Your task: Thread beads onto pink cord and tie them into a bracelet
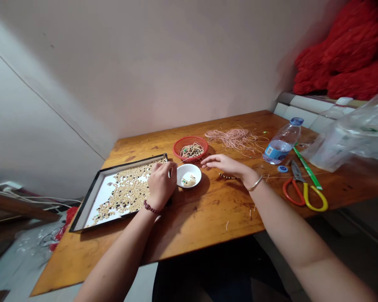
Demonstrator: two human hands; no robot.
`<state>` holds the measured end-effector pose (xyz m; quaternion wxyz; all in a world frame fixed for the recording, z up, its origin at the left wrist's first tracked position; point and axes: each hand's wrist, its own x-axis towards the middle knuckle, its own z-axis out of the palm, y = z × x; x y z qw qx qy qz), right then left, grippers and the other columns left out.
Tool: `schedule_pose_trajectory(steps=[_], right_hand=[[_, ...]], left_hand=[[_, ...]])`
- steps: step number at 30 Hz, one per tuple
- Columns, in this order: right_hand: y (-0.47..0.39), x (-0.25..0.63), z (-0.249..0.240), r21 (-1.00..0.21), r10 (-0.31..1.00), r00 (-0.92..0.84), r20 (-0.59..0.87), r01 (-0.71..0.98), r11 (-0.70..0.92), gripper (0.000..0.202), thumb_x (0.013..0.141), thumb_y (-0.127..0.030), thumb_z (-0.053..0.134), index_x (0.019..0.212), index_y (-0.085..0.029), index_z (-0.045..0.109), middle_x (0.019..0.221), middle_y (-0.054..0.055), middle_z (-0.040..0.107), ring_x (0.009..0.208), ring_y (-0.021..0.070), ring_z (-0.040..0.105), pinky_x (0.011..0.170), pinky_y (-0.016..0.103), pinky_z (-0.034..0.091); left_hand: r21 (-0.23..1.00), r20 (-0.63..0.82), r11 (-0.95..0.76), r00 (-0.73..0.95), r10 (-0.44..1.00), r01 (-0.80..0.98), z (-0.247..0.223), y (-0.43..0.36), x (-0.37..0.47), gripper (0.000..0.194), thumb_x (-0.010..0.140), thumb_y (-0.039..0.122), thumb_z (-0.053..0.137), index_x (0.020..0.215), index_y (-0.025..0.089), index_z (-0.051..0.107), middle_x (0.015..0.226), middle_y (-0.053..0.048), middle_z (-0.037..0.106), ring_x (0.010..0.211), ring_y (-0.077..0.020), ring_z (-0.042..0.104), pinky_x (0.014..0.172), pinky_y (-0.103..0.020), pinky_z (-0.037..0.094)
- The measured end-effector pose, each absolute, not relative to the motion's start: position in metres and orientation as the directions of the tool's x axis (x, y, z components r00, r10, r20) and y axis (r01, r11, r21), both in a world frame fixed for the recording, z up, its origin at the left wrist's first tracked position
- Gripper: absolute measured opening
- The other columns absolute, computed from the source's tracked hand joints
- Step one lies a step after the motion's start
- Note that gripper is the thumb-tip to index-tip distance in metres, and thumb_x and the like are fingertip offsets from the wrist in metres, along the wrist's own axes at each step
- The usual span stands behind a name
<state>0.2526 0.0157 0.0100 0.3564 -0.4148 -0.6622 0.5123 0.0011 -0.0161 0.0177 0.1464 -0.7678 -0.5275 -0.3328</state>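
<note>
My left hand (162,182) is closed in a pinch on a thin pale cord, above the right edge of a bead tray (91,197) and beside a small white bowl (180,183). The cord runs from its fingertips toward my right hand (225,165), which hovers over the table with fingers stretched leftward; its thumb is mostly hidden. Under that palm is a short row of dark and light beads (228,176). Several pale and green beads (189,181) lie in the bowl. Behind it, a red basket (177,147) contains strung beads (192,150).
A tangle of pink cord (234,138) lies at the back. To the right are a water bottle (282,142), its blue cap (282,169), scissors (305,195) with red and yellow handles, a green strip (307,167) and a plastic-wrapped roll (337,142). The wooden table (201,222) meets the wall.
</note>
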Motion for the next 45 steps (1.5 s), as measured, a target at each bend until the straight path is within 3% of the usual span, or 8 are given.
schedule_pose_trajectory(steps=[10, 15, 30, 33, 36, 39, 41, 45], right_hand=[[0.014, 0.251, 0.005, -0.908, 0.881, -0.472, -0.001, 0.369, 0.197, 0.03, 0.076, -0.04, 0.067, 0.083, -0.011, 0.074, 0.088, 0.012, 0.073, 0.081, 0.0197, 0.066, 0.079, 0.033, 0.05], [0.014, 0.251, 0.004, -0.935, 0.862, -0.507, -0.015, 0.312, 0.167, 0.043, 0.079, -0.05, 0.06, 0.092, -0.011, 0.074, 0.087, 0.012, 0.074, 0.073, 0.0158, 0.065, 0.073, 0.03, 0.05], [0.012, 0.251, -0.004, -0.915, 0.836, -0.545, -0.063, 0.365, 0.17, 0.032, 0.081, -0.041, 0.061, 0.089, -0.013, 0.073, 0.086, 0.01, 0.072, 0.075, 0.0167, 0.065, 0.07, 0.029, 0.051], [0.016, 0.249, -0.005, -0.922, 0.904, -0.424, 0.057, 0.325, 0.21, 0.022, 0.077, -0.022, 0.062, 0.097, -0.016, 0.07, 0.102, 0.01, 0.07, 0.089, 0.0179, 0.063, 0.08, 0.032, 0.05], [0.017, 0.243, -0.001, -0.908, 0.944, -0.145, 0.295, 0.266, 0.324, 0.029, 0.073, -0.01, 0.057, 0.1, -0.017, 0.065, 0.105, 0.008, 0.066, 0.095, 0.0176, 0.06, 0.085, 0.033, 0.048], [0.01, 0.233, 0.005, -0.832, 0.858, 0.049, 0.511, 0.281, 0.479, 0.017, 0.078, -0.018, 0.056, 0.092, -0.019, 0.066, 0.093, 0.006, 0.065, 0.088, 0.0178, 0.059, 0.083, 0.033, 0.048], [0.002, 0.225, 0.007, -0.762, 0.8, 0.041, 0.599, 0.334, 0.554, 0.011, 0.08, -0.026, 0.059, 0.084, -0.02, 0.067, 0.09, 0.006, 0.064, 0.089, 0.0189, 0.058, 0.084, 0.033, 0.047], [-0.008, 0.214, 0.005, -0.72, 0.782, 0.021, 0.622, 0.409, 0.561, 0.015, 0.081, -0.034, 0.061, 0.084, -0.022, 0.069, 0.091, 0.006, 0.064, 0.094, 0.0208, 0.058, 0.087, 0.035, 0.046]], left_hand=[[0.184, 0.651, -0.376, 0.174, 0.739, 0.908, 0.018, -0.016, 0.0, 0.02, 0.091, 0.029, 0.049, 0.085, 0.022, 0.066, 0.08, -0.003, 0.068, 0.083, -0.0203, 0.054, 0.067, -0.029, 0.038], [0.229, 0.653, -0.361, 0.132, 0.746, 0.904, 0.018, -0.015, -0.001, 0.021, 0.091, 0.032, 0.048, 0.086, 0.022, 0.066, 0.083, -0.004, 0.069, 0.084, -0.0219, 0.055, 0.067, -0.03, 0.039], [0.405, 0.567, -0.407, 0.124, 0.814, 0.819, 0.016, -0.011, -0.005, 0.02, 0.089, 0.032, 0.05, 0.085, 0.021, 0.065, 0.086, -0.004, 0.069, 0.082, -0.0202, 0.057, 0.069, -0.03, 0.042], [0.461, 0.539, -0.429, 0.139, 0.831, 0.777, 0.016, -0.011, -0.003, 0.022, 0.09, 0.036, 0.05, 0.087, 0.02, 0.065, 0.086, -0.004, 0.068, 0.081, -0.0191, 0.058, 0.069, -0.029, 0.042], [0.458, 0.533, -0.434, 0.151, 0.833, 0.776, 0.015, -0.013, -0.001, 0.024, 0.09, 0.038, 0.05, 0.087, 0.02, 0.066, 0.083, -0.004, 0.068, 0.08, -0.0192, 0.058, 0.068, -0.029, 0.042], [0.439, 0.528, -0.432, 0.163, 0.833, 0.788, 0.015, -0.014, 0.001, 0.025, 0.09, 0.039, 0.05, 0.086, 0.021, 0.066, 0.081, -0.005, 0.067, 0.079, -0.02, 0.057, 0.067, -0.03, 0.041], [0.436, 0.521, -0.436, 0.174, 0.836, 0.787, 0.014, -0.015, 0.002, 0.025, 0.09, 0.039, 0.049, 0.087, 0.021, 0.066, 0.081, -0.005, 0.066, 0.08, -0.0202, 0.057, 0.067, -0.03, 0.041], [0.424, 0.524, -0.451, 0.194, 0.829, 0.785, 0.014, -0.018, 0.005, 0.025, 0.091, 0.038, 0.049, 0.086, 0.021, 0.066, 0.082, -0.006, 0.066, 0.08, -0.0205, 0.057, 0.069, -0.031, 0.042]])
